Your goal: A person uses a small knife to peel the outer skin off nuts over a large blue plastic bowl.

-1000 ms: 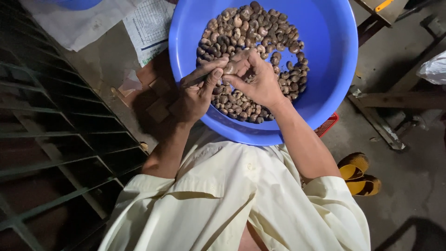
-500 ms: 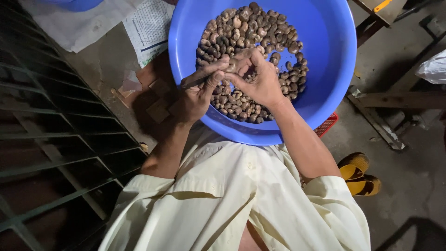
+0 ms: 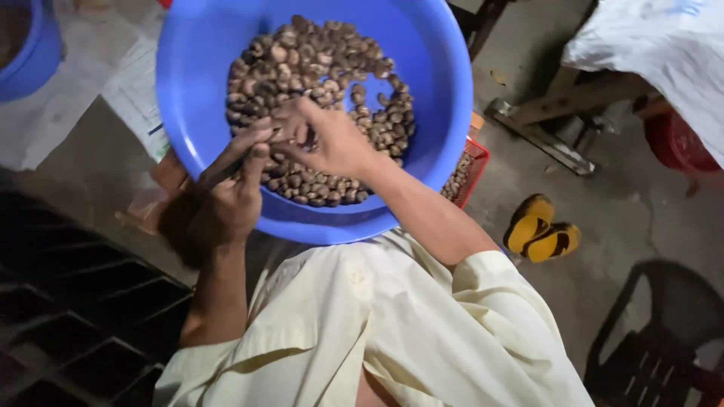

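The view is shifting right since before, while both hands are staying over the blue basin (image 3: 422,151). The left hand (image 3: 230,200) is closing its grip on a thin dark tool (image 3: 226,172); the right hand (image 3: 332,139) is pinching a brown nut (image 3: 283,136). Yellow sandals (image 3: 539,230) are lying on the floor nearby.

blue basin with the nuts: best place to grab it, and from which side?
Probably the bare rim of the blue basin on its right side, coming from the right. That edge is clear, while the left hand and right hand occupy the near-left part and the nuts fill the middle.
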